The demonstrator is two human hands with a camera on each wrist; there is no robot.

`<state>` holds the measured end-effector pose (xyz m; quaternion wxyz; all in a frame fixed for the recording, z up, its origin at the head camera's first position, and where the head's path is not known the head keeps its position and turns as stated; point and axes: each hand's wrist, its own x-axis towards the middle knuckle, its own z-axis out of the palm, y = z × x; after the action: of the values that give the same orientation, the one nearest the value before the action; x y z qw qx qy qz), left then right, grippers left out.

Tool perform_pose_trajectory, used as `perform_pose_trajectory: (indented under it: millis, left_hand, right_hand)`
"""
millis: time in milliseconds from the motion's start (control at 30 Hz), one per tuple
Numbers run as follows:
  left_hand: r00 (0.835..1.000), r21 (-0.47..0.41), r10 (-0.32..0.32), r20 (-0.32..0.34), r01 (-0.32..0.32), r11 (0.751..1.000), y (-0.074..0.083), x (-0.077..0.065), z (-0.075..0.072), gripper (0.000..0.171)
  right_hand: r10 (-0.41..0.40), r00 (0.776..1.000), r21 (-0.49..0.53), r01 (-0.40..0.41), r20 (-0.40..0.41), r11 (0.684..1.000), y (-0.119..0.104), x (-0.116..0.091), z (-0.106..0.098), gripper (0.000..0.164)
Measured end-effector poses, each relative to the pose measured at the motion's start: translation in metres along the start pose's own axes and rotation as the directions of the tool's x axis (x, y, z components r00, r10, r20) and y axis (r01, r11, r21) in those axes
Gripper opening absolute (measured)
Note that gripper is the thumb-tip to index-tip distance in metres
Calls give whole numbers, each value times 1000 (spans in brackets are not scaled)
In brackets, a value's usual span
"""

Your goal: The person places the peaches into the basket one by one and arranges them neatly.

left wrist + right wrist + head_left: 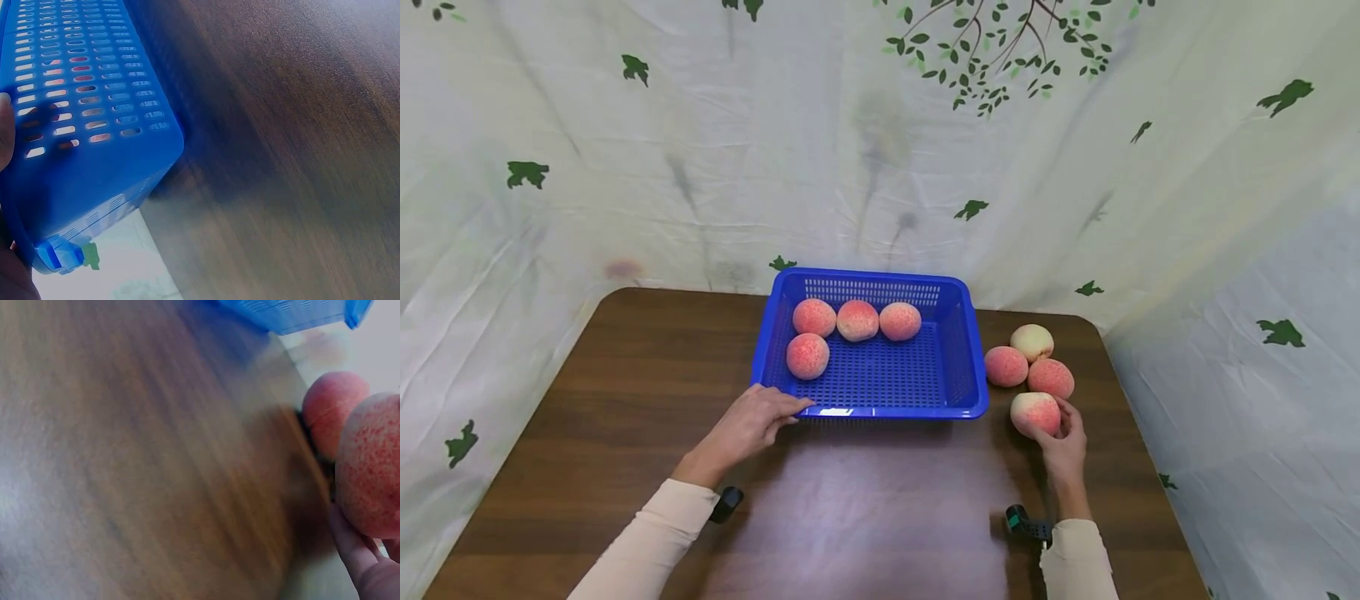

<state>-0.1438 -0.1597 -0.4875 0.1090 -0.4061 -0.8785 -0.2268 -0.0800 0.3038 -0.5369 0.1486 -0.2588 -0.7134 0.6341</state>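
Observation:
A blue plastic basket [895, 412] with slotted walls stands on the table, several pink peaches [857, 322] along its back and left side. My left hand [752, 423] grips the basket's rim at the near left corner; the left wrist view has the thumb [5, 131] against the outer wall. To the right of the basket, my right hand [1066, 446] holds a pink and cream peach [1032, 412] between thumb and fingers. Just beyond it, three more peaches [1051, 379] sit in a group. The right wrist view shows the held peach [372, 472] close up.
The dark brown wooden table [865, 508] has rounded far corners. A pale curtain [820, 167] with green leaf prints hangs behind the table and down both sides. Small dark wrist cameras [726, 505] sit beside both forearms.

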Motion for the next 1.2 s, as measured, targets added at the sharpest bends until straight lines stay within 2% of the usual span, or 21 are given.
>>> perform_pose_trajectory:
  millis: [200, 367, 633, 767, 933, 1067, 1200]
  left_hand:
    - [1000, 2, 25, -8, -25, 1000, -1, 0, -2, 34]
    - [1000, 14, 24, -19, -24, 1000, -1, -2, -3, 34]
    - [1000, 7, 10, 14, -10, 1000, 0, 1, -4, 34]
    - [999, 9, -13, 44, 13, 1000, 0, 0, -5, 34]
    - [998, 3, -24, 57, 24, 1000, -2, 0, -4, 33]
    - [999, 2, -15, 47, 15, 1000, -2, -1, -4, 33]
    - [998, -6, -11, 55, 11, 1000, -1, 0, 0, 32]
  right_hand:
    - [8, 1000, 65, -7, -21, 998, -17, -4, 2, 61]
    - [7, 1000, 124, -10, 24, 992, -33, -3, 10, 63]
    - [-9, 997, 316, -15, 74, 949, -64, -1, 23, 68]
    - [-29, 994, 255, 0, 106, 967, -79, 2, 32, 67]
    - [-90, 992, 147, 77, 83, 986, -95, 5, 50, 64]
    - [-119, 987, 188, 99, 103, 977, -103, 8, 66, 66]
    - [-109, 982, 195, 78, 155, 978, -108, 10, 78, 68]
